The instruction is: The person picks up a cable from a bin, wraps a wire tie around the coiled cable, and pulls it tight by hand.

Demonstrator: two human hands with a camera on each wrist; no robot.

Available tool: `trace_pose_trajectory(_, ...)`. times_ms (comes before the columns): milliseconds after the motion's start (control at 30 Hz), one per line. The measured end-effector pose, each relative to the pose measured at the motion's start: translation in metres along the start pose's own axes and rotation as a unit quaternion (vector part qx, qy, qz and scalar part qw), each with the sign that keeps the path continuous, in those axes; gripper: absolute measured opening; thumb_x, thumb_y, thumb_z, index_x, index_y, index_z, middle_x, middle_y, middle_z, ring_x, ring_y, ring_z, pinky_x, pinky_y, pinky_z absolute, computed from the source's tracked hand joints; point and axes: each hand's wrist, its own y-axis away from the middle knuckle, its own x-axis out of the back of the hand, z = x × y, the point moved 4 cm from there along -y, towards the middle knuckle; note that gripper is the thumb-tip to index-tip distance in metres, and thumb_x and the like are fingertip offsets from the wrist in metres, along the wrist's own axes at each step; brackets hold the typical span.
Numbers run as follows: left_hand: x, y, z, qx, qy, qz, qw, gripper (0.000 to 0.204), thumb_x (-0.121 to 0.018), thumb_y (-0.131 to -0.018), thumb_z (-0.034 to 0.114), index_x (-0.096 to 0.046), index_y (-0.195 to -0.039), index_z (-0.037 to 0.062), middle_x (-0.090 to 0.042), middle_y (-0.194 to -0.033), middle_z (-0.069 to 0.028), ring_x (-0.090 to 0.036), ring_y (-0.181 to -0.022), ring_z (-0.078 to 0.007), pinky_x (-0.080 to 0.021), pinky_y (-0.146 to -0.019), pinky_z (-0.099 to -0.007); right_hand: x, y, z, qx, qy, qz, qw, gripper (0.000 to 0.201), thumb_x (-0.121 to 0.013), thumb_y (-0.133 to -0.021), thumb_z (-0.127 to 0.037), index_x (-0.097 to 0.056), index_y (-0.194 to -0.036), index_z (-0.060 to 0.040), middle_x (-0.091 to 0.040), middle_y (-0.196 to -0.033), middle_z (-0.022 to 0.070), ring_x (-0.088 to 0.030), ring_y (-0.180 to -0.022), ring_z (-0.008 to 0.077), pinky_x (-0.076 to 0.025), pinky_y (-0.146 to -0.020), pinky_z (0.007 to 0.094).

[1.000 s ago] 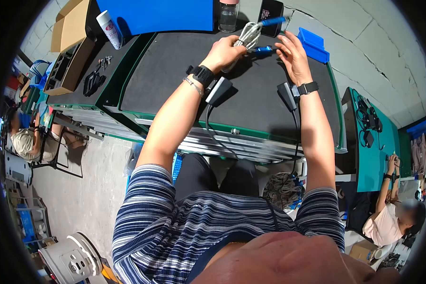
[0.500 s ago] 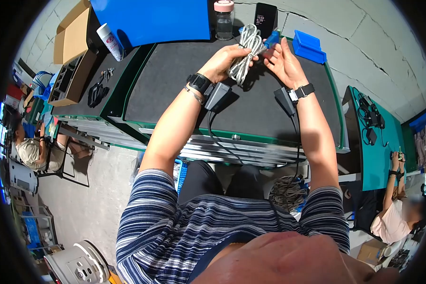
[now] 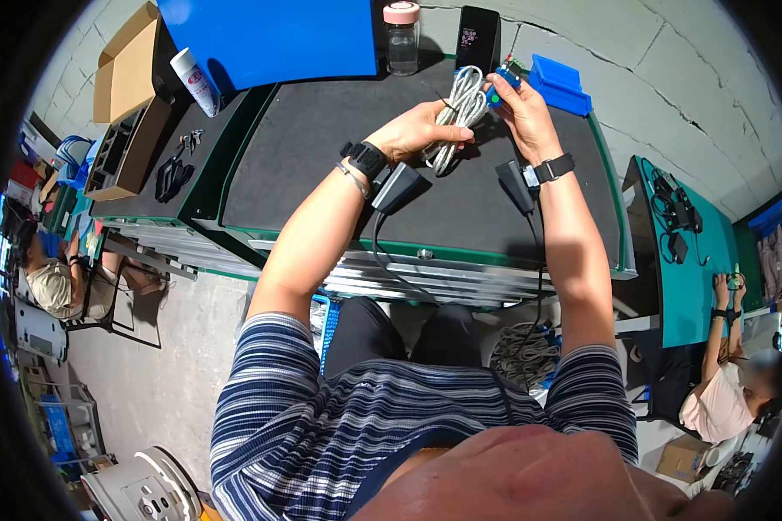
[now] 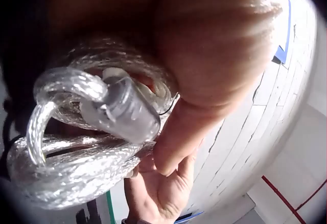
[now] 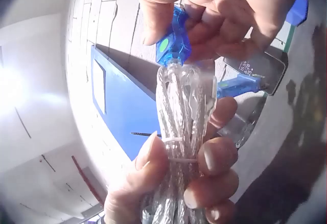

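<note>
Silvery braided cable [image 3: 457, 111], coiled into a tight bundle, sitting clenched in the left hand [image 3: 415, 132] above the far edge of the black mat [image 3: 321, 148]; fingers wrapping round the coils in the right wrist view [image 5: 179, 132], with a thin tie crossing the strands. Pinching a translucent blue plug [image 5: 171, 40] at the top of the bundle with the right hand [image 3: 520, 113], thumb and fingers closing on it; a second blue plug [image 5: 240, 86] poking out beside the coils. Showing, in the left wrist view, a clear moulded bead [image 4: 125, 111] on the cable [image 4: 76, 168], pressed against the palm. Standing at the back of the bench: a clear jar [image 3: 402, 36] with a pink lid, contents too hard to tell; a dark phone [image 3: 478, 30] propped upright just beside it; a blue bin [image 3: 563, 85] to the right, inside not visible. Lying off to the left: an open cardboard box [image 3: 126, 61], a white spray can [image 3: 191, 78] leaning near it, and a tan tray [image 3: 126, 143] with dark compartments.
</note>
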Motion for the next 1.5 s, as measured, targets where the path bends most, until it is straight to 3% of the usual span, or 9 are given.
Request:
trace_pose_trajectory(200, 0.002, 0.001, 0.003, -0.014, -0.071, 0.053, 0.996, 0.043, -0.073, -0.086, 0.022, -0.053, -0.118, 0.0017, -0.067, -0.096, -0.0051, -0.063, -0.085, -0.0109, -0.05, -0.077, -0.0259, 0.002, -0.001, 0.004, -0.025, 0.033, 0.031, 0.999, 0.024, -0.071, -0.088, -0.03, -0.066, -0.1, -0.0105, -0.066, -0.094, -0.0034, -0.058, -0.084, 0.0042, -0.043, -0.073, 0.0206)
trace_pose_trajectory(300, 0.0, -0.002, 0.003, -0.057, -0.087, 0.043, 0.994, 0.043, -0.071, -0.088, 0.022, -0.052, -0.12, 0.0017, -0.067, -0.097, -0.0051, -0.063, -0.086, -0.0112, -0.05, -0.079, -0.0259, -0.001, 0.002, 0.003, -0.038, -0.058, 0.033, 0.997, 0.038, -0.064, -0.091, -0.043, -0.063, -0.109, -0.0095, -0.065, -0.102, -0.0004, -0.059, -0.093, 0.008, -0.046, -0.08, 0.0257)
trace_pose_trajectory(400, -0.006, 0.002, 0.011, -0.07, -0.099, 0.003, 0.993, 0.042, -0.07, -0.089, 0.023, -0.051, -0.12, 0.0014, -0.067, -0.097, -0.0048, -0.063, -0.087, -0.0115, -0.05, -0.081, -0.0262, -0.006, -0.001, 0.011, -0.147, -0.147, -0.054, 0.977, 0.069, -0.045, -0.091, -0.065, -0.056, -0.124, -0.0054, -0.063, -0.113, 0.0059, -0.058, -0.105, 0.0148, -0.046, -0.091, 0.0348)
trace_pose_trajectory(500, -0.011, 0.005, 0.013, -0.047, -0.101, -0.053, 0.992, 0.042, -0.07, -0.089, 0.023, -0.051, -0.119, 0.001, -0.066, -0.097, -0.0055, -0.064, -0.087, -0.0118, -0.05, -0.081, -0.0263, -0.016, 0.004, 0.003, -0.135, -0.219, -0.128, 0.958, 0.065, -0.044, -0.094, -0.059, -0.053, -0.126, -0.0028, -0.062, -0.118, 0.0072, -0.056, -0.113, 0.0177, -0.045, -0.097, 0.0368)
trace_pose_trajectory(667, -0.014, 0.004, -0.002, 0.046, 0.07, -0.087, 0.993, 0.032, -0.066, -0.091, 0.021, -0.05, -0.111, 0.0013, -0.066, -0.096, -0.0086, -0.067, -0.087, -0.0138, -0.054, -0.075, -0.0262, -0.006, -0.003, 0.009, -0.036, -0.233, -0.052, 0.97, 0.029, -0.063, -0.093, -0.02, -0.058, -0.116, -0.0026, -0.064, -0.113, 0.0103, -0.059, -0.11, 0.0208, -0.046, -0.097, 0.0368)
trace_pose_trajectory(933, -0.021, 0.004, -0.002, 0.079, 0.098, -0.097, 0.987, 0.029, -0.067, -0.09, 0.017, -0.051, -0.109, 0.0014, -0.066, -0.092, -0.0071, -0.067, -0.084, -0.0136, -0.055, -0.072, -0.0255, 0.003, -0.005, 0.009, 0.03, -0.133, 0.06, 0.989, 0.015, -0.068, -0.09, -0.017, -0.064, -0.099, -0.0061, -0.067, -0.095, 0.0036, -0.062, -0.088, 0.0134, -0.049, -0.081, 0.0293)
trace_pose_trajectory(1167, -0.02, -0.001, -0.01, 0.059, 0.074, -0.121, 0.988, 0.028, -0.066, -0.091, 0.017, -0.052, -0.108, 0.0007, -0.065, -0.087, -0.0054, -0.065, -0.078, -0.0112, -0.054, -0.068, -0.0246, 0.001, -0.002, -0.002, 0.062, -0.035, 0.062, 0.996, 0.015, -0.069, -0.089, -0.019, -0.064, -0.095, -0.0065, -0.068, -0.09, 0.0033, -0.062, -0.088, 0.013, -0.049, -0.081, 0.0285)
trace_pose_trajectory(1367, -0.017, -0.001, -0.013, 0.069, 0.081, -0.086, 0.991, 0.028, -0.066, -0.091, 0.017, -0.052, -0.107, -0.0009, -0.065, -0.088, -0.0074, -0.065, -0.077, -0.0118, -0.054, -0.068, -0.0242, 0.004, -0.006, -0.007, 0.008, -0.233, 0.034, 0.972, 0.036, -0.049, -0.099, -0.039, -0.056, -0.114, -0.0068, -0.066, -0.108, 0.0134, -0.063, -0.096, 0.0213, -0.051, -0.086, 0.0348)
trace_pose_trajectory(1500, -0.017, -0.001, -0.012, 0.08, 0.065, -0.079, 0.992, 0.027, -0.067, -0.09, 0.014, -0.053, -0.106, -0.0008, -0.065, -0.087, -0.0076, -0.065, -0.076, -0.0131, -0.054, -0.068, -0.0253, 0.012, -0.008, -0.002, 0.006, -0.219, 0.065, 0.974, 0.039, -0.048, -0.099, -0.04, -0.053, -0.118, -0.0071, -0.065, -0.114, 0.0144, -0.062, -0.099, 0.0225, -0.051, -0.088, 0.0365)
